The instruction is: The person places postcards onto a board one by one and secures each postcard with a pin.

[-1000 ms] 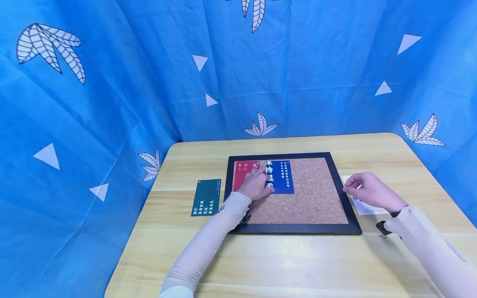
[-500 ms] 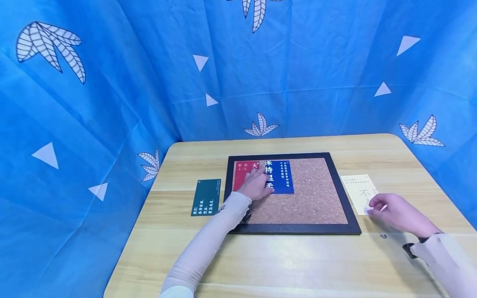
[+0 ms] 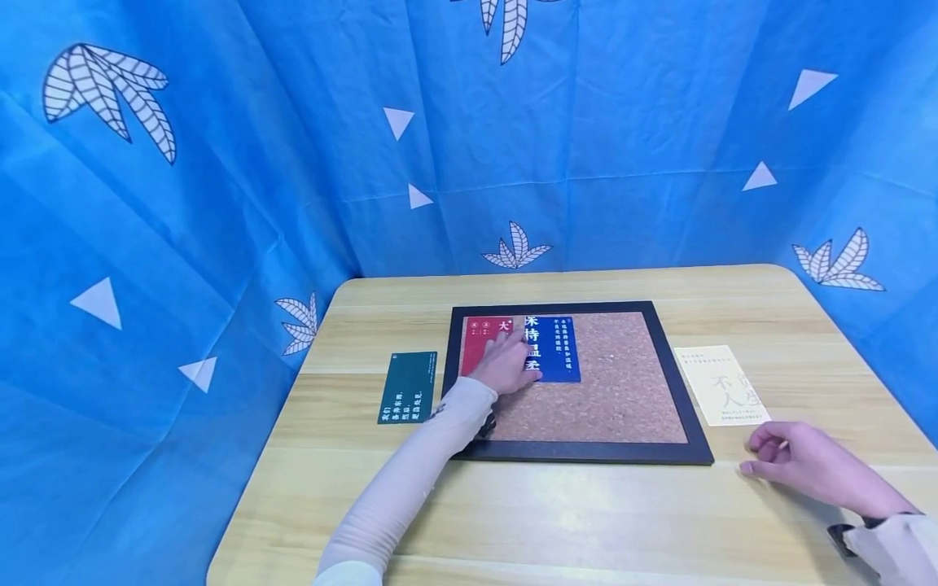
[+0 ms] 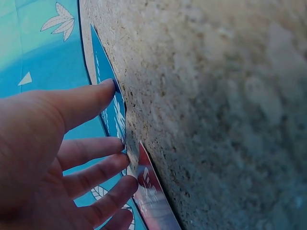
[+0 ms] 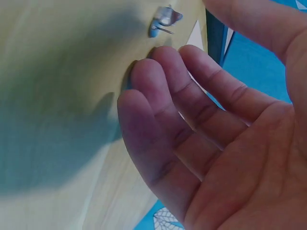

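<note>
My left hand [image 3: 506, 364] presses with extended fingers on a blue card [image 3: 560, 350] and a red card [image 3: 476, 338], side by side at the upper left of a black-framed corkboard [image 3: 623, 391]. In the left wrist view its thumb touches the blue card [image 4: 98, 57], while other fingertips reach the red card [image 4: 153, 191]. Off the board's right side, my right hand [image 3: 813, 465] hovers low over the table, fingers loosely bent and nothing between them. Just beyond its fingertips in the right wrist view lie clear push pins [image 5: 165, 19], one metal point showing.
A pale yellow card [image 3: 721, 387] with printed characters lies right of the board. To the left is a dark green card [image 3: 407, 389]. The wooden table [image 3: 586, 521] meets a blue patterned curtain [image 3: 469, 122] at its back and sides.
My right hand has moved away from the pale yellow card, rightward and toward the table's near side, uncovering that card. The left hand has stayed on the blue and red cards.
</note>
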`<state>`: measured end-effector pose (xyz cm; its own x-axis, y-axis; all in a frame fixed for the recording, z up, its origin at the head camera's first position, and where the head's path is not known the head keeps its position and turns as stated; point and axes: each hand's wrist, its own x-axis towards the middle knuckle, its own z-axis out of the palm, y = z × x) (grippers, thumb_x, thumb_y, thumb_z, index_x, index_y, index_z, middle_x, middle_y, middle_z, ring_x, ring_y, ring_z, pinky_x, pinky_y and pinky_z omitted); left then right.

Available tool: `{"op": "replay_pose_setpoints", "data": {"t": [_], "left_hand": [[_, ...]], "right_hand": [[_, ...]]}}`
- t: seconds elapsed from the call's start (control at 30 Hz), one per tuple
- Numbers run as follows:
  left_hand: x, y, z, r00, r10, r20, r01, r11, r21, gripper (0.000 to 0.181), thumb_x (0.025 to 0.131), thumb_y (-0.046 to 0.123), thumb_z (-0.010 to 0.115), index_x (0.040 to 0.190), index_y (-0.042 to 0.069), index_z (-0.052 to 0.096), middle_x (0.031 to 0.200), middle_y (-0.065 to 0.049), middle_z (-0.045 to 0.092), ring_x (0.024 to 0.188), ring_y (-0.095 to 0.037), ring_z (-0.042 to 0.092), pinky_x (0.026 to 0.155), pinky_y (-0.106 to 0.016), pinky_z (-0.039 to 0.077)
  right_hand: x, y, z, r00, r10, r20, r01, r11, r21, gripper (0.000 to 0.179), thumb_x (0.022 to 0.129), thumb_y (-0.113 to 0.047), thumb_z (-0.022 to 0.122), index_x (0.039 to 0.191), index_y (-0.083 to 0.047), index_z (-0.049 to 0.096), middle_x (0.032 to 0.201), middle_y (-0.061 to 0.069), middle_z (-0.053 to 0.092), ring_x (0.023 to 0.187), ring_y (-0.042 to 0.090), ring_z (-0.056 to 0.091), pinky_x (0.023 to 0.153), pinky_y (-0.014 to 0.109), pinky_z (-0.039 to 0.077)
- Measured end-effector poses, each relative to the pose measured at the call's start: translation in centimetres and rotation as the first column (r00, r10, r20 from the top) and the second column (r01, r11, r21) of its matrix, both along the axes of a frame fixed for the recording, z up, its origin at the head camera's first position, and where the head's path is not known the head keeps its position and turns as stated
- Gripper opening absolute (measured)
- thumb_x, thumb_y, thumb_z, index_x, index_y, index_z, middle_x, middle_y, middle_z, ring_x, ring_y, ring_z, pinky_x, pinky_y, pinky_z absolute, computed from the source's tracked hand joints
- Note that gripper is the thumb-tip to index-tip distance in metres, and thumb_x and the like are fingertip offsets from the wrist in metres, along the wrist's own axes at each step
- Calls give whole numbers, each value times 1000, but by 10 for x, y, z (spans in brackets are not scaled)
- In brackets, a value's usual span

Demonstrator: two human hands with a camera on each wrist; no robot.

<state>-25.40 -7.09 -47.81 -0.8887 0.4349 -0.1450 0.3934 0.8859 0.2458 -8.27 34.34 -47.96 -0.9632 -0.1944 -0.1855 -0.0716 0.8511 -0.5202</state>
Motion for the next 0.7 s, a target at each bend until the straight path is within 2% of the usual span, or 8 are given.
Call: {"op": "replay_pose_setpoints", "data": {"t": [0.2, 0.43, 0.7], "left_hand": [[0, 1, 0, 1000, 3, -5, -3, 1000, -4, 53, 95, 42, 74, 137, 12, 67, 157, -4, 47, 131, -24, 48, 101, -36, 45], [-2, 1, -3, 1000, 4, 0, -4, 1000, -2, 53, 95, 43, 73, 138, 12, 66, 160, -3, 44, 133, -25, 47, 102, -38, 45], [0, 1, -2, 1000, 11, -1, -11, 1000, -3, 53, 95, 43, 73, 138, 13, 67, 158, -2, 45, 133, -24, 47, 102, -37, 45]], "right_hand": [[9, 0, -6, 999, -6, -54, 5, 1000, -20, 28, 79, -22, 88, 92, -9, 67, 78, -7, 62, 68, -6, 50, 62, 22, 47], [6, 0, -6, 1000, -18, -3, 18, 1000, 3, 14, 86, -13, 82, 93, -7, 70, 82, -1, 64, 69, -5, 49, 62, 22, 46], [8, -3, -8, 999, -22, -44, 24, 999, 35, 7, 87, -7, 79, 88, -9, 72, 80, -3, 67, 68, -6, 49, 62, 21, 47]]}}
